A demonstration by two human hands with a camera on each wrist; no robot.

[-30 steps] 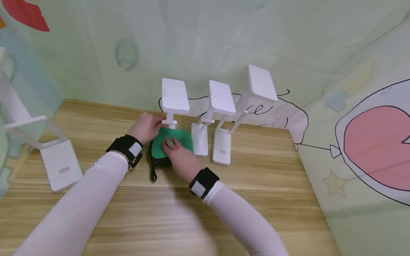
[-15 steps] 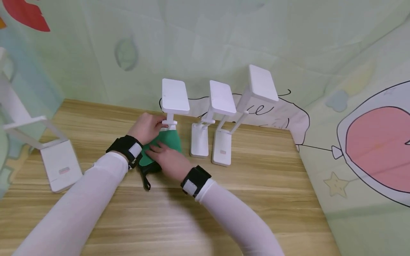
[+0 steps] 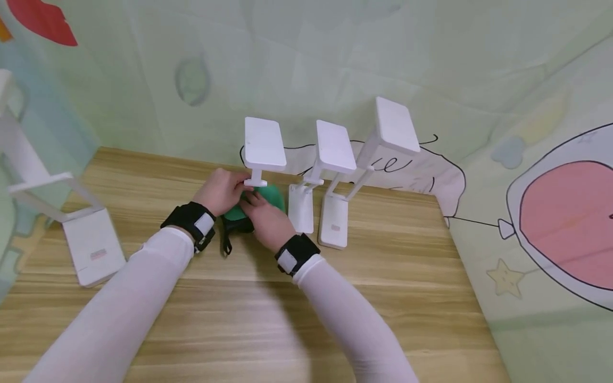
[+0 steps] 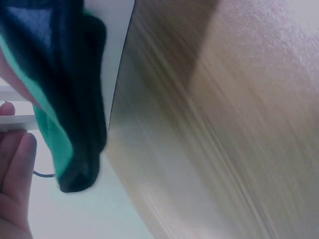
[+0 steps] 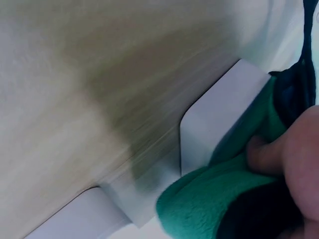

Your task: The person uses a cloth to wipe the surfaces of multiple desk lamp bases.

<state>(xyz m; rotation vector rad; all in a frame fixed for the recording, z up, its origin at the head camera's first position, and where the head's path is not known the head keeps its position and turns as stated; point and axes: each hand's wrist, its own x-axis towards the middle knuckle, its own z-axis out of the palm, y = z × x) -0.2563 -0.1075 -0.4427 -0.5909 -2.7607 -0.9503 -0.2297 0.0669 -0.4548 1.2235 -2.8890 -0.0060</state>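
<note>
My left hand [image 3: 221, 190] grips the white stem of the leftmost desk lamp [image 3: 265, 142] in the back row, just below its head. The left wrist view shows thumb and fingers on either side of a thin white bar. My right hand [image 3: 272, 221] holds a green cloth with black edging and a strap loop [image 3: 273, 197] against this lamp's lower part. In the right wrist view, the thumb presses into the bunched cloth [image 5: 199, 199] over the white base [image 5: 219, 119]. The right fingertips are partly hidden by the cloth.
Two more white desk lamps, a middle one [image 3: 335, 146] and a taller one [image 3: 397, 125], stand close on the right. Another lamp [image 3: 93, 244] stands at the far left. The wooden table [image 3: 230, 319] meets a printed fabric backdrop [image 3: 306, 64] behind the lamps.
The right hand and cloth slid left, then moved back right and up towards the lamp's stem, the cloth bunching. The left hand has kept its grip.
</note>
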